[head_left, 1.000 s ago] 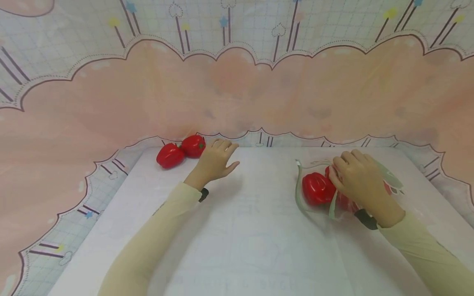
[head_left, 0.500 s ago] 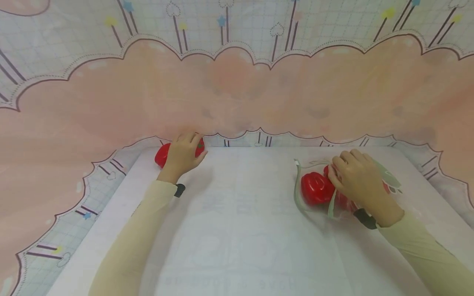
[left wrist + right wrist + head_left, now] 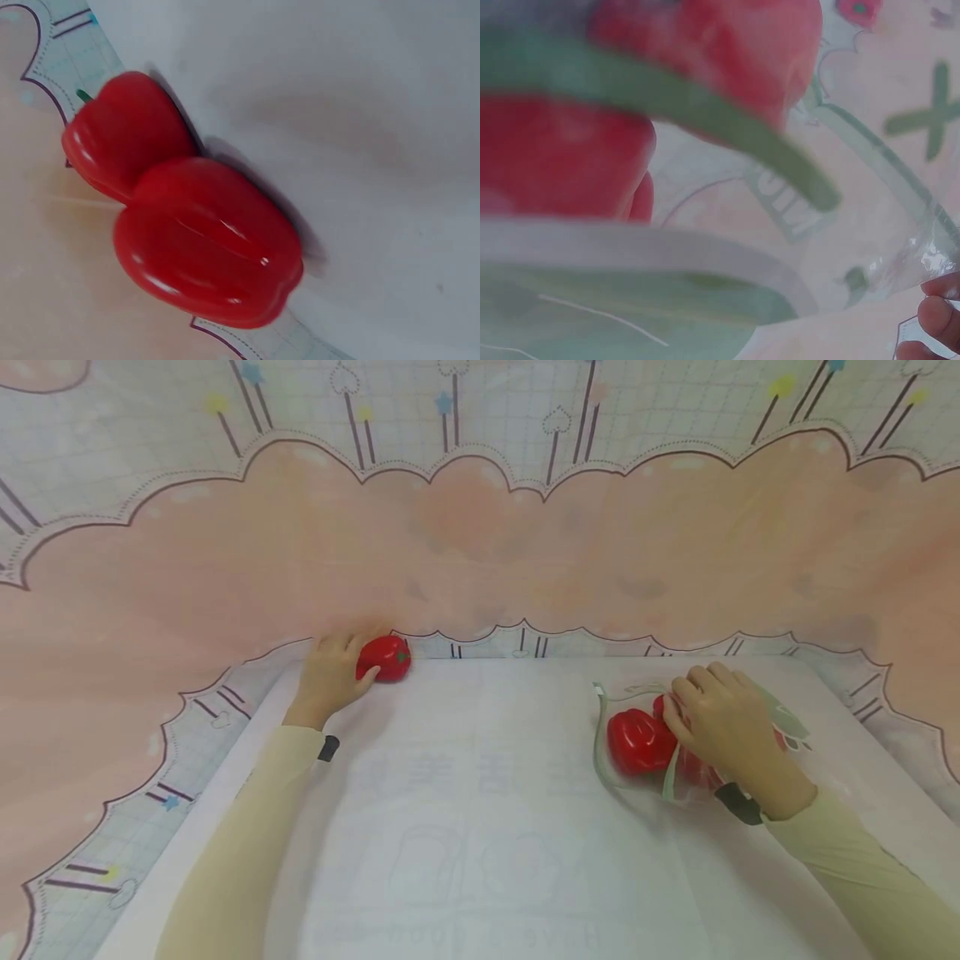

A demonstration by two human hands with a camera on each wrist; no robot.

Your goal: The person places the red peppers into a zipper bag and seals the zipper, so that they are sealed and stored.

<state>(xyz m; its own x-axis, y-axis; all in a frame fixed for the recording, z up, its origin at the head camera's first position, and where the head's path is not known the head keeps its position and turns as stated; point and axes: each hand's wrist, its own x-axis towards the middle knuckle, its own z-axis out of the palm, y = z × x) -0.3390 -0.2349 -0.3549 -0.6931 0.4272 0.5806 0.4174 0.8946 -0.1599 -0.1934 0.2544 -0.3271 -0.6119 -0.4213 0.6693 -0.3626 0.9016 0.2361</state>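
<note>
Left hand [image 3: 327, 681], fingers loose, over 1 of 2 touching peppers [image 3: 214, 244] at table [image 3: 487, 718] far-left; other just right. Right hand [image 3: 723, 727], well apart, pinches bag [image 3: 669, 774].

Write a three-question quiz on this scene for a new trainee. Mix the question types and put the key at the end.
1. Multiple choice: which hand pinches the clear bag?
a) left
b) right
c) neither

2. True or false: the two red peppers in the left wrist view lie outside the clear bag.

3. Fill in the blank: in the head view, the pepper showing just right of the left hand has a stem coloured ____.

Key:
1. b, the right hand
2. True
3. green
</note>
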